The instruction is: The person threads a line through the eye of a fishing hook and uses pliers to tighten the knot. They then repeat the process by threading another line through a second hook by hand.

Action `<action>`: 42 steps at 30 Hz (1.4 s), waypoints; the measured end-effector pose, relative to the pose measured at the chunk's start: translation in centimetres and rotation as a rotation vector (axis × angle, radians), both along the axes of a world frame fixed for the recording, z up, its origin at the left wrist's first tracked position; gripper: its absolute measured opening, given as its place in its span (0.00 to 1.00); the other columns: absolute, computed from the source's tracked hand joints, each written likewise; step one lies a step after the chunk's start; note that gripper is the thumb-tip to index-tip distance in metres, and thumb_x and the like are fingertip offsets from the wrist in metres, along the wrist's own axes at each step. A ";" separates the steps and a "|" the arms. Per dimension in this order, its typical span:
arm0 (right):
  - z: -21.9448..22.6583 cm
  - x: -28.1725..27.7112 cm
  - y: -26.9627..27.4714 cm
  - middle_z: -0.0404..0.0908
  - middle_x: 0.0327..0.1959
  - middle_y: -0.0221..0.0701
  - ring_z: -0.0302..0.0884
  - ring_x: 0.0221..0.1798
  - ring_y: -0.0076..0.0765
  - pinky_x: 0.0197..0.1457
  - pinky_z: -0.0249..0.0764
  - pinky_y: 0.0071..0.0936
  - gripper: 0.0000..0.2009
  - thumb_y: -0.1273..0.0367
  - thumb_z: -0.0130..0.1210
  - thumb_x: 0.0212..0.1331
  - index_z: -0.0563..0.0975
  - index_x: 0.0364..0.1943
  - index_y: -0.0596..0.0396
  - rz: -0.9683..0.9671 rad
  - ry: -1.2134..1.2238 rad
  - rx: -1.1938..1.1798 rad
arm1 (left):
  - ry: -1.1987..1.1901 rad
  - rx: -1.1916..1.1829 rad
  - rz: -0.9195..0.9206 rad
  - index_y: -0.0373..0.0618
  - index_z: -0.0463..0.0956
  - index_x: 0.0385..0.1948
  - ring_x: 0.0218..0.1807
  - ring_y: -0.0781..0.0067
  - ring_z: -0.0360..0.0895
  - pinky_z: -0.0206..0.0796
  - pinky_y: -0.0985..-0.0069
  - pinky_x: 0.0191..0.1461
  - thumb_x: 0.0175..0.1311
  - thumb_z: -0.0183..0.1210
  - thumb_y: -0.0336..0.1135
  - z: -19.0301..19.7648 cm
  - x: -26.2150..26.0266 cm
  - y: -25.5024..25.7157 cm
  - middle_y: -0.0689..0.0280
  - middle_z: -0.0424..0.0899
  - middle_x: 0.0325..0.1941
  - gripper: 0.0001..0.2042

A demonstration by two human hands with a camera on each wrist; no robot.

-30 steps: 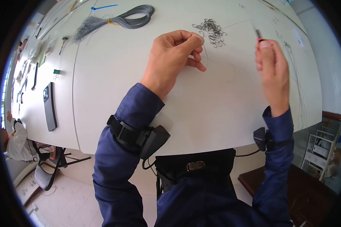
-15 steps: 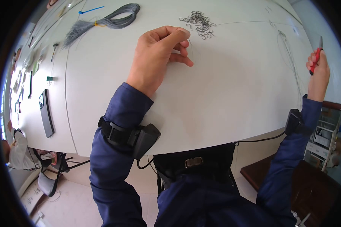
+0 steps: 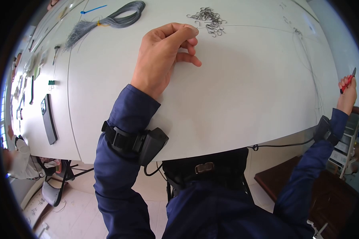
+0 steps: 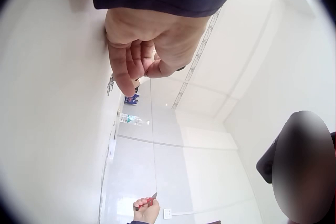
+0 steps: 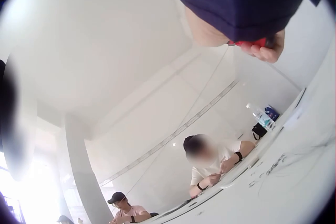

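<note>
My left hand (image 3: 159, 55) pinches the end of a thin line (image 3: 259, 26) between thumb and forefinger, its other fingers loosely bent over the white table. Far out to the right, past the table edge, my right hand (image 3: 349, 93) grips a small red-handled tool (image 3: 346, 84) with a pointed grey metal tip. In the left wrist view the line runs straight from the left fingertips to that tip. Just beyond the left fingertips lies a pile of dark fish hooks (image 3: 214, 18). The right wrist view shows the red handle (image 5: 252, 43) partly hidden by the hand.
A tied bundle of grey line (image 3: 127, 22) and a blue cable tie (image 3: 93, 9) lie at the back left. Loose strands (image 3: 308, 59) trail along the right edge. A phone (image 3: 49, 119) and a green clip (image 3: 52, 83) are at left. Another person (image 5: 210, 174) sits across the table.
My right hand has swung far to the right with the red-handled tool, drawing the line out long and straight. My left hand keeps its pinch.
</note>
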State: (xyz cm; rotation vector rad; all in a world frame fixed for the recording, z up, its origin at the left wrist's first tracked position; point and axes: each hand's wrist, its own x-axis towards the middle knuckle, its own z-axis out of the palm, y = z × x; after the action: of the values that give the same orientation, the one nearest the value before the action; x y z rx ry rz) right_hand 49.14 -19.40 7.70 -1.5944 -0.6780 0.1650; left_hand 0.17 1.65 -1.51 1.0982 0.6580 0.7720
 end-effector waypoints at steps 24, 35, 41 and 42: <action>-5.6 -29.1 13.0 0.71 0.22 0.22 0.64 0.27 0.22 0.33 0.63 0.28 0.17 0.58 0.58 0.64 0.78 0.34 0.63 0.782 -0.150 -0.271 | 0.027 0.024 -0.087 0.35 0.79 0.39 0.34 0.77 0.80 0.82 0.74 0.39 0.71 0.60 0.38 0.5 0.6 -0.8 0.64 0.81 0.35 0.12; -6.5 -30.4 14.3 0.67 0.19 0.23 0.59 0.23 0.20 0.28 0.58 0.25 0.16 0.60 0.56 0.64 0.78 0.30 0.62 0.832 -0.030 -0.353 | 0.023 -0.064 -0.114 0.35 0.79 0.40 0.34 0.76 0.80 0.82 0.71 0.40 0.72 0.58 0.37 0.9 0.4 -0.7 0.64 0.81 0.34 0.12; -6.4 -30.6 14.2 0.68 0.19 0.23 0.60 0.24 0.20 0.29 0.58 0.26 0.15 0.61 0.55 0.64 0.78 0.31 0.62 0.858 0.045 -0.357 | -0.026 -0.113 -0.146 0.34 0.78 0.42 0.35 0.75 0.80 0.83 0.69 0.42 0.74 0.53 0.36 0.7 0.4 -0.6 0.63 0.81 0.35 0.12; -6.5 -30.6 14.2 0.68 0.19 0.23 0.60 0.24 0.20 0.29 0.58 0.26 0.15 0.61 0.55 0.64 0.78 0.30 0.62 0.865 0.033 -0.353 | -0.032 -0.118 -0.146 0.34 0.78 0.42 0.35 0.74 0.80 0.83 0.69 0.42 0.74 0.53 0.35 0.8 0.4 -0.6 0.63 0.81 0.35 0.12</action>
State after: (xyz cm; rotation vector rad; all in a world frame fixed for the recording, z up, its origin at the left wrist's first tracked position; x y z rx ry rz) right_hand 18.58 -5.15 1.19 -1.5204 -1.3354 0.9859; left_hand 0.57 1.09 -0.75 1.0124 0.5824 0.6168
